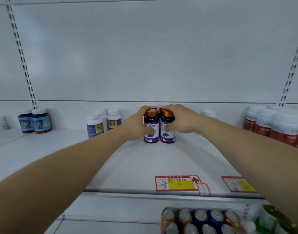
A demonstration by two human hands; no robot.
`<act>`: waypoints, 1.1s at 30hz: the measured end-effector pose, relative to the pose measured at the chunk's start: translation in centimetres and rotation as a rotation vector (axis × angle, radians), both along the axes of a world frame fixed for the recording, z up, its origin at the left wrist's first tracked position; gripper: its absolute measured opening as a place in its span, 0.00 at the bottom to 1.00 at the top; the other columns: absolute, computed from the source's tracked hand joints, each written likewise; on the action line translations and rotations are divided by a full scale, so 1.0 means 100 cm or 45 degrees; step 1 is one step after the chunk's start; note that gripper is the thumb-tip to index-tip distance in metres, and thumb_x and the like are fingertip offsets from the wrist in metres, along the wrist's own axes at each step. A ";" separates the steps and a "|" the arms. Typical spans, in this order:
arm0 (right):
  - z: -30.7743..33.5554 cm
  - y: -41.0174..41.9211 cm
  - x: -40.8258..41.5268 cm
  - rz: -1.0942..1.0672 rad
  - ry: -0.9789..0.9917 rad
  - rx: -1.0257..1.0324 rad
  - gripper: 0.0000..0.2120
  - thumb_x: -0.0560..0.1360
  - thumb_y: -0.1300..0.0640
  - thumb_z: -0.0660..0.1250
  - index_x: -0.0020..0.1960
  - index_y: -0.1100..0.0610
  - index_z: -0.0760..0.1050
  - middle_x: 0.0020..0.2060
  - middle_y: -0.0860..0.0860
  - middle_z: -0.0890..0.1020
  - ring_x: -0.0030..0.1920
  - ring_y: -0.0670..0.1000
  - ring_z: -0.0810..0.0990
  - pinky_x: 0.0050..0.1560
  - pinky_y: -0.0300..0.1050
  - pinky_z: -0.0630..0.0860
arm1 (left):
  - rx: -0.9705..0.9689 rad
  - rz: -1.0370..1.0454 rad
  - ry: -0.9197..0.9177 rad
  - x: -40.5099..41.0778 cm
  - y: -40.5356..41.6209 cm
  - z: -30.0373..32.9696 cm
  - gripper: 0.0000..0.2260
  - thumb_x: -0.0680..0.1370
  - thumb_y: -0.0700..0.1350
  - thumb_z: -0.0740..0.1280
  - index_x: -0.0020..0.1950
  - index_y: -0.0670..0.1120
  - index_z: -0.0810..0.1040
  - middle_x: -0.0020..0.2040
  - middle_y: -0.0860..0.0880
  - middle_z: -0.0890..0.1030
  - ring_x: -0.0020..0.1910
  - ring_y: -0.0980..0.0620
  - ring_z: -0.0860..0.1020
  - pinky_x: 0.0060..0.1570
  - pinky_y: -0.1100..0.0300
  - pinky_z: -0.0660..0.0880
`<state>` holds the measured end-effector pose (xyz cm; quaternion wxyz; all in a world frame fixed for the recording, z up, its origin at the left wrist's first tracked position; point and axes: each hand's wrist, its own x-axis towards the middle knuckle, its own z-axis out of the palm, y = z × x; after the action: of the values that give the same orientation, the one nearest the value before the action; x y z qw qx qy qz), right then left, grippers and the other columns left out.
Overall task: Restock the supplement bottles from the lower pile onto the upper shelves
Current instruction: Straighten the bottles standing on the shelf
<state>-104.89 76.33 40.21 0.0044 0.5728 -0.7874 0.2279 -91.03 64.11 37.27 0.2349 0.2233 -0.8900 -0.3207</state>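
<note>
On the white shelf (pixel 136 162), the left hand (pixel 136 125) and right hand (pixel 180 120) each grip a purple-labelled bottle (pixel 151 132), apparently with more behind.

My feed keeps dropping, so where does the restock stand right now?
Done: two copper-capped bottles already stand at the back of the shelf. In hand: the left hand grips the left front bottle and the right hand grips the right front bottle, both upright on the shelf. Left: the lower pile is out of view, so I cannot tell.
</note>
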 end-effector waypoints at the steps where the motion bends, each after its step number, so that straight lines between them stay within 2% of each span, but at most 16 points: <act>1: 0.001 0.000 0.000 0.009 -0.002 0.002 0.32 0.68 0.56 0.74 0.69 0.51 0.67 0.61 0.54 0.71 0.58 0.55 0.74 0.59 0.51 0.73 | -0.002 0.003 0.003 0.000 -0.001 0.000 0.36 0.71 0.40 0.73 0.73 0.55 0.57 0.64 0.50 0.72 0.51 0.47 0.77 0.44 0.57 0.75; 4: 0.001 0.001 -0.001 0.027 0.010 -0.017 0.29 0.69 0.56 0.74 0.67 0.53 0.68 0.60 0.50 0.69 0.58 0.53 0.72 0.58 0.48 0.72 | 0.001 -0.011 0.008 0.000 -0.003 0.000 0.35 0.71 0.40 0.73 0.72 0.56 0.59 0.64 0.50 0.72 0.51 0.47 0.77 0.44 0.58 0.74; 6: -0.002 0.002 -0.002 0.035 0.009 -0.052 0.26 0.69 0.57 0.74 0.65 0.55 0.69 0.58 0.51 0.72 0.56 0.53 0.74 0.54 0.47 0.72 | 0.009 -0.013 0.018 -0.001 -0.003 0.000 0.35 0.71 0.39 0.73 0.72 0.56 0.59 0.64 0.50 0.73 0.53 0.47 0.77 0.47 0.56 0.75; 11: -0.006 0.004 -0.003 0.057 -0.044 -0.090 0.28 0.71 0.58 0.73 0.68 0.53 0.66 0.61 0.51 0.73 0.53 0.50 0.73 0.52 0.43 0.69 | 0.006 -0.009 -0.017 0.000 -0.001 0.000 0.38 0.71 0.40 0.72 0.74 0.56 0.55 0.68 0.49 0.70 0.56 0.48 0.75 0.52 0.55 0.75; 14: 0.004 0.010 -0.005 0.005 -0.039 -0.025 0.35 0.72 0.52 0.72 0.74 0.52 0.60 0.70 0.52 0.68 0.62 0.52 0.71 0.57 0.42 0.66 | -0.057 -0.001 -0.156 0.005 -0.001 0.009 0.44 0.71 0.45 0.73 0.76 0.56 0.46 0.74 0.50 0.62 0.66 0.45 0.69 0.56 0.58 0.68; 17: 0.022 0.025 -0.012 -0.122 0.100 0.016 0.37 0.74 0.48 0.68 0.77 0.51 0.54 0.75 0.50 0.59 0.73 0.52 0.62 0.66 0.43 0.60 | -0.205 0.011 -0.199 0.015 0.001 0.022 0.43 0.72 0.50 0.73 0.77 0.56 0.47 0.77 0.51 0.56 0.72 0.47 0.62 0.58 0.61 0.62; 20: 0.033 0.047 -0.017 -0.238 0.201 0.043 0.34 0.75 0.48 0.66 0.77 0.51 0.55 0.76 0.50 0.59 0.74 0.52 0.58 0.69 0.43 0.57 | -0.328 -0.014 -0.204 0.023 0.007 0.033 0.37 0.73 0.51 0.71 0.76 0.54 0.53 0.76 0.52 0.58 0.72 0.49 0.62 0.61 0.61 0.61; 23: 0.034 0.068 -0.019 -0.331 0.222 0.060 0.32 0.76 0.49 0.65 0.76 0.51 0.56 0.75 0.51 0.59 0.74 0.53 0.59 0.69 0.44 0.57 | -0.431 -0.069 -0.184 0.024 0.019 0.040 0.33 0.74 0.50 0.70 0.75 0.52 0.58 0.74 0.52 0.62 0.69 0.51 0.65 0.57 0.64 0.61; 27: 0.027 0.093 -0.021 -0.450 0.215 0.054 0.32 0.76 0.47 0.64 0.76 0.52 0.57 0.74 0.53 0.62 0.73 0.53 0.60 0.68 0.44 0.58 | -0.456 -0.183 -0.124 0.012 0.038 0.040 0.30 0.73 0.50 0.70 0.72 0.51 0.63 0.68 0.52 0.69 0.57 0.54 0.70 0.52 0.63 0.64; 30: 0.017 0.103 -0.021 -0.487 0.148 -0.007 0.31 0.75 0.46 0.66 0.75 0.52 0.59 0.72 0.54 0.66 0.70 0.54 0.64 0.65 0.43 0.61 | -0.483 -0.140 -0.077 0.005 0.042 0.034 0.33 0.73 0.47 0.72 0.74 0.49 0.61 0.71 0.50 0.66 0.64 0.50 0.68 0.56 0.63 0.63; 33: 0.007 0.089 -0.013 -0.377 0.057 -0.071 0.34 0.74 0.47 0.68 0.75 0.52 0.59 0.72 0.54 0.65 0.69 0.53 0.66 0.64 0.42 0.63 | -0.362 0.029 -0.070 0.006 0.033 0.022 0.38 0.72 0.43 0.72 0.76 0.48 0.55 0.75 0.46 0.58 0.71 0.46 0.63 0.66 0.56 0.64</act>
<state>-106.16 85.27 40.91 0.0715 0.4549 -0.8563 0.2338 -90.39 67.46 39.51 0.2433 0.2066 -0.9299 -0.1826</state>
